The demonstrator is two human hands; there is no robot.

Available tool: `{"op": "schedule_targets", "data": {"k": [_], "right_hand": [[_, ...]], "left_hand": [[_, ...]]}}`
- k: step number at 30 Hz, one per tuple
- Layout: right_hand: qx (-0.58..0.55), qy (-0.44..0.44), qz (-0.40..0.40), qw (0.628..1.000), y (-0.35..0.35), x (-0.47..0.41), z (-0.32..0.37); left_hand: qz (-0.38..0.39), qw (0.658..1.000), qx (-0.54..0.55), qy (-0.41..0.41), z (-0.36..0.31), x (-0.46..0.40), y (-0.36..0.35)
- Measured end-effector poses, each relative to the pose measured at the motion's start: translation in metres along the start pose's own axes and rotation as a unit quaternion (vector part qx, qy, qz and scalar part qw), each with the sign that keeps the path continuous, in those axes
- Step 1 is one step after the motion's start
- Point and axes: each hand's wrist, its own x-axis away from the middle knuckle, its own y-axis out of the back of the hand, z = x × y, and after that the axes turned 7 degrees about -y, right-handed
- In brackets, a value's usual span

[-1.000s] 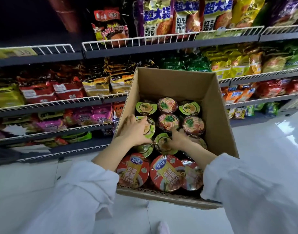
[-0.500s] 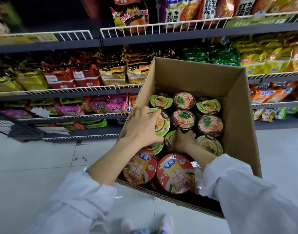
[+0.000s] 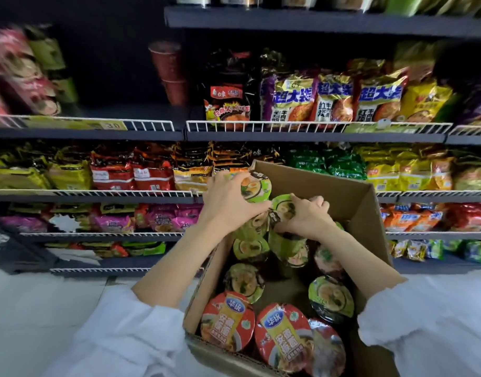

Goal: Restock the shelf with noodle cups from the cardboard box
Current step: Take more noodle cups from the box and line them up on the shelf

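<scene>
Dark wire-fronted shelves [image 3: 315, 137] of noodle packets stand over a pale floor [image 3: 29, 308]. Above the box [image 3: 370, 213], left hand [image 3: 228, 200] fingers wrap a green cup [image 3: 257, 186]; right hand [image 3: 307, 216] fingers clasp another cup [image 3: 284, 208] just beside it.

Noodle pkts fill the racks: black flame-print pkt [image 3: 228, 100] beside three big purple/gold bags w/ blue lettering [image 3: 333, 97], yellow bags [image 3: 424, 100] to their right. Next tier down: red pkts [image 3: 132, 174], olive-yellow pkts [image 3: 69, 174], green pkts [image 3: 326, 161], yellow-orange pkts [image 3: 413, 172]. Lower: pink pkts [image 3: 174, 217] at left, orange pkts [image 3: 412, 217] at right. White wire rails [image 3: 261, 127] edge the tiers; yellow price tag [image 3: 112, 125] reads 3.0. White tile floor [image 3: 38, 308] below.
</scene>
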Motion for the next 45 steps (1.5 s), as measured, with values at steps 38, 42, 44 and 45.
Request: {"op": "schedule_targets", "data": {"k": [38, 42, 44, 45], "right_hand": [[-0.273, 0.267, -0.261, 0.886, 0.062, -0.222, 0.588], [-0.299, 0.258, -0.245, 0.886, 0.070, -0.273, 0.616], [-0.322, 0.266, -0.242, 0.876, 0.071, -0.292, 0.625], [-0.327, 0.267, -0.241, 0.874, 0.072, -0.299, 0.629]], "left_hand": [[-0.159, 0.972, -0.149, 0.085, 0.448, -0.338, 0.302], [-0.130, 0.978, -0.133, 0.094, 0.484, -0.400, 0.296], [-0.128, 0.982, -0.104, 0.092, 0.494, -0.420, 0.288], [-0.119, 0.984, -0.097, 0.096, 0.499, -0.427, 0.283]]}}
